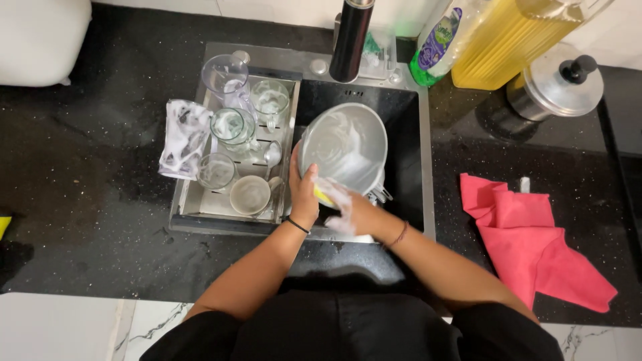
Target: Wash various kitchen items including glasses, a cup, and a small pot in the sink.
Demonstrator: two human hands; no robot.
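Note:
Over the dark sink (408, 134) I hold a soapy round metal pot (344, 144), tilted with its opening toward me. My left hand (302, 190) grips the pot's left rim. My right hand (344, 204), covered in foam, presses a yellow sponge (323, 195) against the pot's lower edge. More metal items lie under the pot, mostly hidden.
A drain tray (194, 207) left of the sink holds several glasses, a cup and a spoon; a patterned cloth (182, 137) hangs on its edge. A black tap (350, 40), soap bottle (435, 43), oil bottle (511, 40), lidded steel pot (555, 83) and red cloth (528, 241) sit on the black counter.

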